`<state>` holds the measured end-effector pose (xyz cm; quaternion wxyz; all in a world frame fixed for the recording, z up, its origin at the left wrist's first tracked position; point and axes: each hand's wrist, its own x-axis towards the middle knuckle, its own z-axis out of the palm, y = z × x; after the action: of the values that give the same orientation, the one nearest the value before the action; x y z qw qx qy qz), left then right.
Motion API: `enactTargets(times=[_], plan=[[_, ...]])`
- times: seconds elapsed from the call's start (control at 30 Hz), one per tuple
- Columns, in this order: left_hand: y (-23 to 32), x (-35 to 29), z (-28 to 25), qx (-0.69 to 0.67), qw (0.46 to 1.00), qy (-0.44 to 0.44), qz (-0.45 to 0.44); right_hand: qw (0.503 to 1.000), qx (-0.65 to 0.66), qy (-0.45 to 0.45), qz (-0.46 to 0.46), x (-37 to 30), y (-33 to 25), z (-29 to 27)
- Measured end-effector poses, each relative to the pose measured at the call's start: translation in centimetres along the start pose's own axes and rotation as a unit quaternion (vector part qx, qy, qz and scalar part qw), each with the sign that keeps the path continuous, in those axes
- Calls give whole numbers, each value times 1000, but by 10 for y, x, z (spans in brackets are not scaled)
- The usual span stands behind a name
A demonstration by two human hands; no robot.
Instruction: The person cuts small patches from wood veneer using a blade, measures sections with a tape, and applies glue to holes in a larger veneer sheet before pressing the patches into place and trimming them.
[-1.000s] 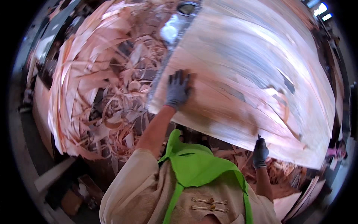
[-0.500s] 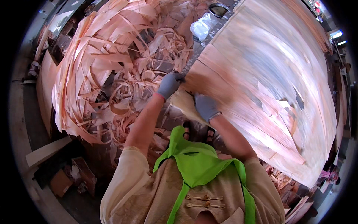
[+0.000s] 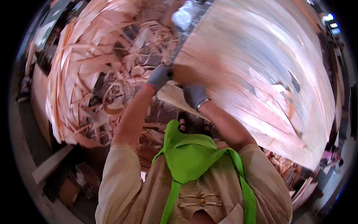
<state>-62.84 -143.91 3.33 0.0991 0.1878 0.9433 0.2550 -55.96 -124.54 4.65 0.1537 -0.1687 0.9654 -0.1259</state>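
Observation:
A broad stack of thin wood veneer sheets (image 3: pixel 238 48), pinkish to pale, spreads out to my right. My left hand (image 3: pixel 159 76), in a grey glove with dark fingertips, is closed on the edge of the top veneer sheet near its left corner. Close beside it, my right hand (image 3: pixel 194 96), gloved in the same grey, is closed at the sheet's near edge, its fingers partly hidden. A small dark tip shows by its thumb; whether that is glove or tool I cannot make out. Between the hands the sheet is blurred brown.
To the left lies a large heap of torn veneer strips (image 3: pixel 85 71), with curled scraps (image 3: pixel 145 48) between it and the stack. A white plastic bag (image 3: pixel 182 18) sits at the stack's far left edge. A pale board (image 3: pixel 52 163) lies at the lower left.
The whole view has shifted, so stack, bag and heap appear further left and up. Both hands keep hold at the sheet's edge, close together.

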Motion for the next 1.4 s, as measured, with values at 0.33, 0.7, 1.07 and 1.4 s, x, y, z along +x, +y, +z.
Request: enactTargets(times=[0.33, 0.7, 1.07, 1.4], plan=[[37, -4, -15, 54, 998, 7, -34, 997, -25, -29, 69, -142, 140, -11], [179, -23, 119, 208, 974, 88, 10, 997, -27, 30, 62, -179, 175, -16], [179, -19, 127, 256, 963, 87, -2, 991, -31, -55, 120, -309, 318, -54], [187, -18, 123, 258, 963, 81, 8, 992, 2, 129, 7, -340, 390, -58]])
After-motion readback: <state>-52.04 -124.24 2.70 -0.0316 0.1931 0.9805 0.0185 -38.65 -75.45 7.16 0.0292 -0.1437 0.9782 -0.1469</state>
